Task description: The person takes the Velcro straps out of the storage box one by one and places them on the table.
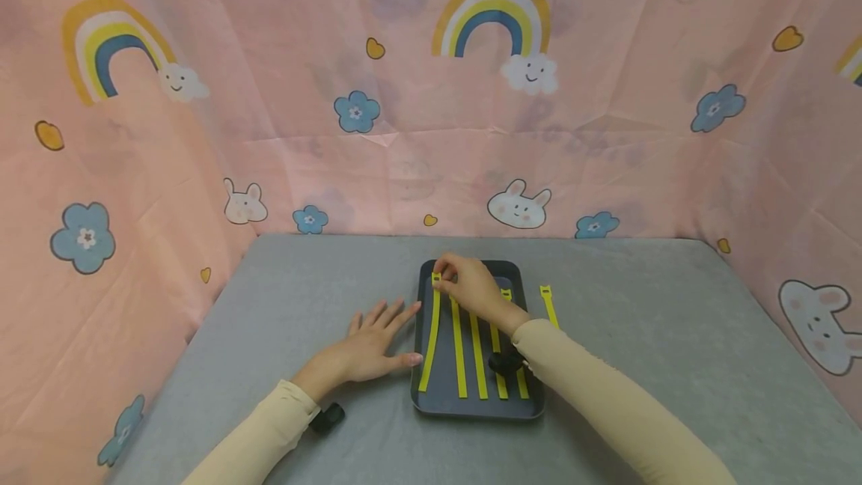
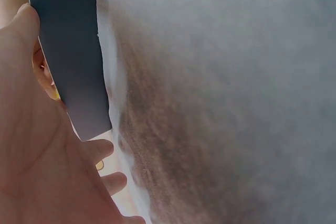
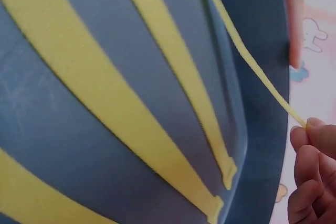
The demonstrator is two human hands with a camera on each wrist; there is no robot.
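My right hand (image 1: 468, 287) pinches the slotted head of a yellow hook-and-loop cable tie (image 1: 432, 343) between thumb and fingers, over the far left part of a dark grey tray (image 1: 471, 412). In the right wrist view that cable tie (image 3: 247, 56) rises from the tray to the fingertips (image 3: 314, 125). Several more yellow cable ties (image 1: 459, 350) lie lengthwise in the tray, side by side, partly hidden under my right hand and wrist. My left hand (image 1: 364, 350) is spread with straight fingers, thumb and index fingertip at the tray's left wall (image 2: 71, 51).
Another yellow cable tie (image 1: 548, 305) lies on the grey tabletop (image 1: 646, 305) right of the tray, its near end hidden by my right sleeve (image 1: 592, 388). A pink patterned curtain (image 1: 417, 171) hangs behind and at both sides of the table.
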